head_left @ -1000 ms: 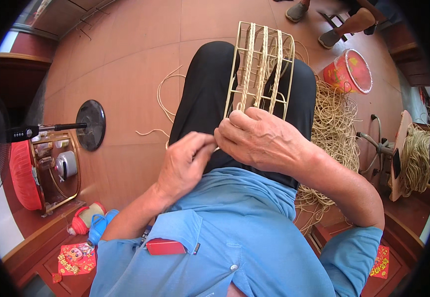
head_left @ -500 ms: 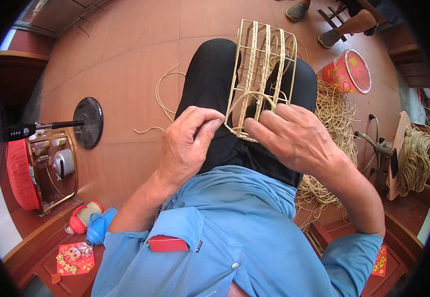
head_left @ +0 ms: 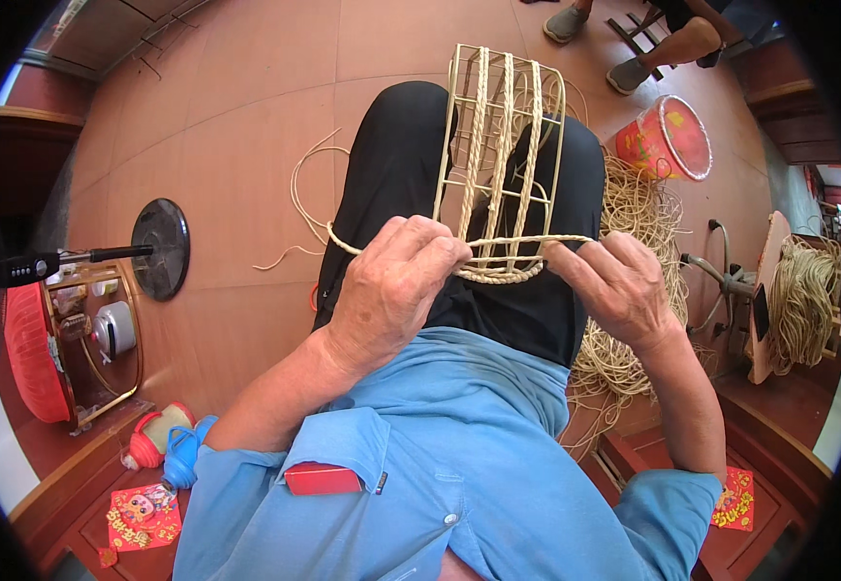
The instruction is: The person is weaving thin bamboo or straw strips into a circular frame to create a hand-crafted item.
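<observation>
On my black-trousered lap lies a wire basket frame [head_left: 548, 194], partly wound with twisted straw-coloured cord in three lengthwise strands and a wrapped rim nearest me. A straw-coloured cord [head_left: 522, 240] runs across the frame between my hands. My left hand [head_left: 396, 276] is closed on it at the frame's left near corner, and a tail of the cord leaves that hand leftward to the floor. Thumb and fingers of my right hand [head_left: 619, 286] pinch the cord just right of the frame. The fingertips of both hands partly hide the cord.
A large heap of loose cord [head_left: 634, 208] lies right of my legs, below a red bucket [head_left: 677, 140]. A coil of cord [head_left: 803, 300] hangs farther right. At left stand a fan base [head_left: 161, 250] and a blue bottle [head_left: 183, 455]. Another person's legs [head_left: 668, 53] show at top right.
My right hand has moved right, away from the frame, and a loose loop of cord over the near end is now a straight length between both hands.
</observation>
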`<state>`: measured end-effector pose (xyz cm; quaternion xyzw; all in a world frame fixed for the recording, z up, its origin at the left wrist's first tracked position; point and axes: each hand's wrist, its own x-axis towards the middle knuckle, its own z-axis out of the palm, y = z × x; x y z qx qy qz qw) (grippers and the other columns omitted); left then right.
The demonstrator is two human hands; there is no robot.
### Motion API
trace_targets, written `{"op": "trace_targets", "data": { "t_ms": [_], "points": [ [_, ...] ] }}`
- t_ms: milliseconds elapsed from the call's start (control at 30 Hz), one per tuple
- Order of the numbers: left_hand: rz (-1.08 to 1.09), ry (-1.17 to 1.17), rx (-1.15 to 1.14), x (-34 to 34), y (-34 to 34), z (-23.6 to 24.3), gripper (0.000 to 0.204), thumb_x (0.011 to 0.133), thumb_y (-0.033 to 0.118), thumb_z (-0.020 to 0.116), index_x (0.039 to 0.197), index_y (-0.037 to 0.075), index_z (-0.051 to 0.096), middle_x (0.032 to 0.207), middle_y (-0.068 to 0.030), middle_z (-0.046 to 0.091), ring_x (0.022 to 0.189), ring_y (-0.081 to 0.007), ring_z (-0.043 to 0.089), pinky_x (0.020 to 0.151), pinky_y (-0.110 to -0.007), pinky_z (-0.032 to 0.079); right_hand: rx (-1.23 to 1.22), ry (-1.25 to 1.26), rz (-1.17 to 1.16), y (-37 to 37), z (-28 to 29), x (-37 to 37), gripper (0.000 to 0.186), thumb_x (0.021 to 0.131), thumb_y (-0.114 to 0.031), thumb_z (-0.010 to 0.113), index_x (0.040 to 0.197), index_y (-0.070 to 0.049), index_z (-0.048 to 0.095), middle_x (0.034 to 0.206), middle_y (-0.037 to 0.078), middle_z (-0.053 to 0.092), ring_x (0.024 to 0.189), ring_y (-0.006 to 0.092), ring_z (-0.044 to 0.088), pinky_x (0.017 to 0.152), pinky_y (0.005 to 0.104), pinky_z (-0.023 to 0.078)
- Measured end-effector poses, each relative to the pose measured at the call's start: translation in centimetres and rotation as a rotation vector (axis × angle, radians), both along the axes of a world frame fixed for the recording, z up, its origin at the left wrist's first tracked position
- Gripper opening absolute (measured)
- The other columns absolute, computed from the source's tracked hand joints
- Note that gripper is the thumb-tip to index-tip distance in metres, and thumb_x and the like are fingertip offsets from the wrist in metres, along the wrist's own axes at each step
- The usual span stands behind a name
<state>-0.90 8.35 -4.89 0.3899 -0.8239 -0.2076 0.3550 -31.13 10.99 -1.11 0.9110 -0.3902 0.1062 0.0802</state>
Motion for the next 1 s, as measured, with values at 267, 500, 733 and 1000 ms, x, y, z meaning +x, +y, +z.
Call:
{"op": "trace_targets", "data": {
  "t_ms": [267,500,733,1000],
  "points": [
    [0.018,-0.020,0.063,-0.9,-0.1,0.5,0.016,0.089,0.002,0.085,0.103,0.007,0.078,0.093,-0.0075,0.068,0.087,-0.0292,0.069,0.076,-0.042,0.056,-0.263,0.026,-0.179,-4.1,2.6,-3.0,0.029,0.092,-0.019,0.082,0.121,-0.019,0.080,0.082,0.000,0.056,0.073,0.0172,0.056,0.066,0.0350,0.051],
    [0.075,-0.001,0.169,-1.9,-0.6,0.6,0.010,0.092,0.005,0.083,0.098,0.006,0.076,0.088,-0.0089,0.068,0.080,-0.0301,0.069,0.073,-0.042,0.056,-0.204,-0.413,-0.221,-6.1,3.3,0.8,0.021,0.098,-0.009,0.081,0.120,-0.008,0.080,0.111,0.008,0.080,0.095,0.0265,0.078,0.080,0.0386,0.062],
    [0.059,-0.018,0.066,-2.1,-0.2,0.3,0.009,0.093,0.005,0.081,0.100,0.004,0.076,0.089,-0.0105,0.064,0.084,-0.0319,0.066,0.076,-0.043,0.054,0.250,-0.758,-0.348,-0.7,0.2,6.2,0.035,0.099,0.002,0.075,0.134,-0.005,0.076,0.110,0.014,0.080,0.092,0.0295,0.080,0.076,0.0394,0.065],
    [0.001,-0.045,0.203,-1.8,1.3,1.3,0.017,0.090,0.006,0.082,0.105,0.001,0.077,0.103,-0.0143,0.060,0.097,-0.0339,0.061,0.085,-0.045,0.052,0.554,-0.724,-0.409,-0.3,-1.0,8.4,0.082,0.103,0.005,0.059,0.177,-0.008,0.025,0.125,0.029,0.077,0.108,0.0498,0.075,0.091,0.0524,0.061]
  ]
}}
